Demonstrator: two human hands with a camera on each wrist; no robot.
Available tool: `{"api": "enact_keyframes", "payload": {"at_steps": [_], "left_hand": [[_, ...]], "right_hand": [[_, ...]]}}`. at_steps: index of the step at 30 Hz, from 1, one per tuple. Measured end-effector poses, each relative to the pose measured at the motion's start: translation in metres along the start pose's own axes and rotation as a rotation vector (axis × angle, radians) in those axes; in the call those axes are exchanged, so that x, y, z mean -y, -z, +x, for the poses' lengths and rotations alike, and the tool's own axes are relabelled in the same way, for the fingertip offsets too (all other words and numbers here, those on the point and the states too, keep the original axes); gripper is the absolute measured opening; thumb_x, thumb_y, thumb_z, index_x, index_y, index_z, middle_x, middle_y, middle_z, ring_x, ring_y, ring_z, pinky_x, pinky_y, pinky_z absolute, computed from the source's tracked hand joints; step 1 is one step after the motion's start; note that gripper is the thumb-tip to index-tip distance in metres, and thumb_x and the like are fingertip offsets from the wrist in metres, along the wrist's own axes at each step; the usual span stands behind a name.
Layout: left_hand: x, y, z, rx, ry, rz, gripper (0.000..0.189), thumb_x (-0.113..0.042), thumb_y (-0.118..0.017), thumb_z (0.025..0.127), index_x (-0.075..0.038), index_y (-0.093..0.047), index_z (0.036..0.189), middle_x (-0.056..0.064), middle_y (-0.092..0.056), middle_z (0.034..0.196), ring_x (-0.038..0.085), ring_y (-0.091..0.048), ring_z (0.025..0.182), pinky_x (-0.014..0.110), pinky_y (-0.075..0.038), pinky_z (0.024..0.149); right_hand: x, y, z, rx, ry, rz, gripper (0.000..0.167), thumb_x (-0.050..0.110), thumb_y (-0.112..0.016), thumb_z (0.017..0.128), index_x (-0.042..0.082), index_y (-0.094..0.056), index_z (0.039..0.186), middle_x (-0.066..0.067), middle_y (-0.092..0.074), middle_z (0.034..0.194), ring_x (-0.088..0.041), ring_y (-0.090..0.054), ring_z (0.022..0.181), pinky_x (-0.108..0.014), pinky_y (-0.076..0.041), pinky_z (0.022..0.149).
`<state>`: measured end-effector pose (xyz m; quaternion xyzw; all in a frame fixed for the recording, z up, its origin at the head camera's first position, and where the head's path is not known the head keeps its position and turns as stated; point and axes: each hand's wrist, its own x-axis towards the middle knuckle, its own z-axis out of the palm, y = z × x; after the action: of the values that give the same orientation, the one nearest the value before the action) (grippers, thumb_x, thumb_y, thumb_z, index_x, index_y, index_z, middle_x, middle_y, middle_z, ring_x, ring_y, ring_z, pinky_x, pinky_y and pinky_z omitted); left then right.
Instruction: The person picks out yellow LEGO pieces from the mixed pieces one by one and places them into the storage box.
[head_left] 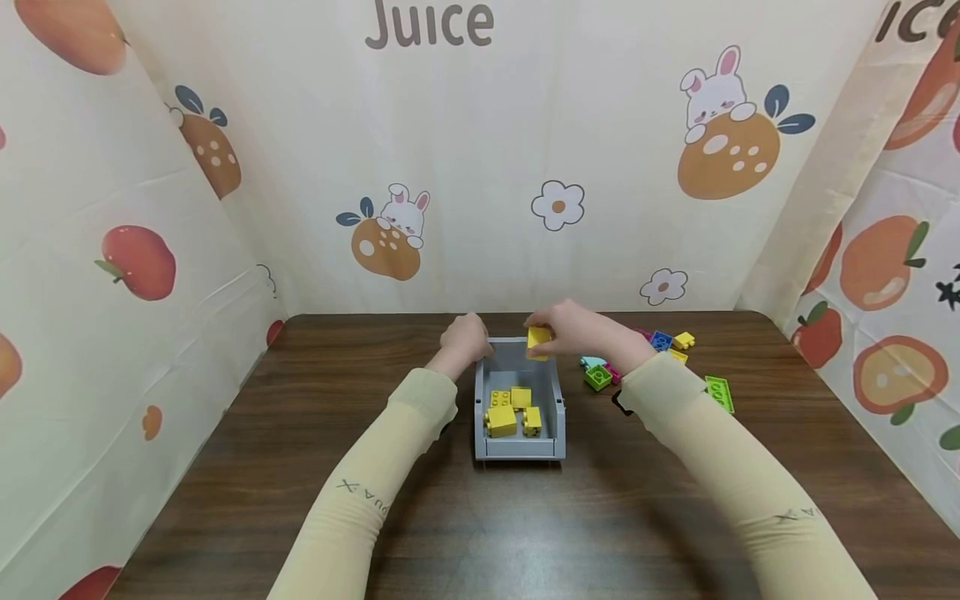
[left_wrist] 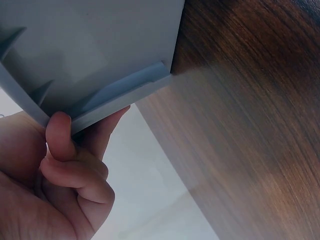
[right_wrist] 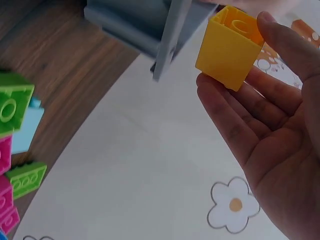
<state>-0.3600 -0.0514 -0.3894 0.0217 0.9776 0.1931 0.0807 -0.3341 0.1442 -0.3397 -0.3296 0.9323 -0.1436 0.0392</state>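
Note:
My right hand [head_left: 576, 327] pinches a tall yellow toy brick [right_wrist: 227, 54] between thumb and fingers, its hollow side showing in the right wrist view. This brick is held over the far right part of a grey box [head_left: 519, 448]. At the box's far left corner, my left hand [head_left: 465, 336] grips the wall. In the left wrist view, a fingertip and thumb of that hand pinch the grey edge [left_wrist: 122, 100]. Several yellow bricks [head_left: 501, 422] lie inside the box, toward its near end.
Right of the box is a loose group of bricks: a green one [head_left: 597, 377], a blue one [head_left: 661, 341], a small yellow one [head_left: 684, 340] and a flat lime one [head_left: 719, 393], among others. My right forearm partly covers them. A printed curtain [head_left: 480, 125] borders the wooden table [head_left: 337, 400].

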Motion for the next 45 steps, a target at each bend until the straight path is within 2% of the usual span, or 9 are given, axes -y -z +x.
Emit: {"api": "enact_keyframes", "payload": {"at_steps": [6,12,19,29,33,36,39,41,45], "left_hand": [[-0.001,0.000,0.000,-0.002,0.009,0.011,0.019,-0.018,-0.073,0.080,-0.012,-0.063,0.065,-0.001,-0.061,0.062,0.012,-0.057,0.053,0.028,-0.044,0.049],[0.000,0.000,0.000,-0.006,0.006,0.009,0.016,-0.018,-0.072,0.080,-0.012,-0.064,0.067,0.000,-0.062,0.061,0.012,-0.058,0.052,0.028,-0.044,0.049],[0.000,0.001,0.000,0.009,0.018,-0.004,0.017,-0.017,-0.071,0.082,-0.011,-0.064,0.068,0.000,-0.060,0.061,0.013,-0.057,0.052,0.028,-0.044,0.049],[0.000,0.001,-0.001,0.008,0.012,-0.014,0.021,-0.018,-0.071,0.082,-0.011,-0.064,0.064,0.001,-0.060,0.059,0.014,-0.056,0.052,0.028,-0.043,0.048],[0.000,0.000,0.000,0.006,0.008,-0.018,0.022,-0.018,-0.071,0.083,-0.011,-0.063,0.064,0.000,-0.059,0.059,0.013,-0.055,0.052,0.027,-0.042,0.047],[0.000,0.000,0.000,0.008,0.008,-0.017,0.025,-0.018,-0.071,0.083,-0.012,-0.060,0.061,-0.001,-0.057,0.057,0.012,-0.055,0.051,0.027,-0.042,0.047],[0.000,0.000,0.001,0.007,0.009,-0.015,0.025,-0.018,-0.070,0.083,-0.012,-0.059,0.061,-0.001,-0.057,0.057,0.013,-0.055,0.051,0.027,-0.043,0.047],[0.000,0.000,0.000,0.003,0.011,-0.015,0.023,-0.018,-0.071,0.082,-0.012,-0.061,0.062,0.000,-0.059,0.058,0.013,-0.057,0.052,0.028,-0.043,0.048],[0.000,0.000,0.000,-0.003,0.013,-0.019,0.019,-0.019,-0.072,0.082,-0.011,-0.064,0.066,0.001,-0.061,0.062,0.014,-0.058,0.053,0.028,-0.045,0.048]], "right_hand": [[0.007,-0.011,0.009,0.046,0.013,0.006,0.046,0.033,-0.073,0.082,0.006,-0.063,0.119,-0.003,-0.067,0.102,-0.013,-0.058,0.081,-0.031,-0.051,0.077],[0.012,-0.022,0.015,0.068,0.012,0.032,0.047,0.033,-0.074,0.081,0.007,-0.063,0.119,-0.003,-0.066,0.104,-0.013,-0.056,0.080,-0.028,-0.051,0.076],[0.015,-0.034,0.023,0.086,0.042,0.025,0.044,0.032,-0.075,0.081,0.007,-0.064,0.116,0.001,-0.065,0.093,-0.012,-0.054,0.074,-0.026,-0.048,0.070],[0.015,-0.052,0.033,0.143,0.029,0.069,0.046,0.030,-0.074,0.082,0.005,-0.063,0.119,-0.003,-0.067,0.096,-0.012,-0.055,0.074,-0.027,-0.050,0.073],[0.016,-0.056,0.034,0.165,0.014,0.074,0.046,0.029,-0.073,0.083,0.005,-0.062,0.120,-0.005,-0.067,0.098,-0.013,-0.056,0.076,-0.032,-0.050,0.076],[0.017,-0.058,0.035,0.177,-0.016,0.057,0.046,0.029,-0.072,0.084,0.006,-0.061,0.121,-0.005,-0.067,0.103,-0.015,-0.059,0.083,-0.044,-0.049,0.083],[0.018,-0.060,0.036,0.180,-0.032,0.033,0.045,0.030,-0.072,0.084,0.007,-0.062,0.121,-0.005,-0.067,0.108,-0.016,-0.061,0.091,-0.048,-0.048,0.088],[0.019,-0.061,0.037,0.172,-0.026,0.018,0.044,0.030,-0.071,0.084,0.006,-0.062,0.120,-0.005,-0.067,0.109,-0.016,-0.061,0.091,-0.045,-0.049,0.089],[0.020,-0.064,0.039,0.158,0.007,-0.005,0.041,0.028,-0.071,0.085,0.004,-0.064,0.117,-0.006,-0.068,0.102,-0.014,-0.059,0.081,-0.033,-0.051,0.080]]}}
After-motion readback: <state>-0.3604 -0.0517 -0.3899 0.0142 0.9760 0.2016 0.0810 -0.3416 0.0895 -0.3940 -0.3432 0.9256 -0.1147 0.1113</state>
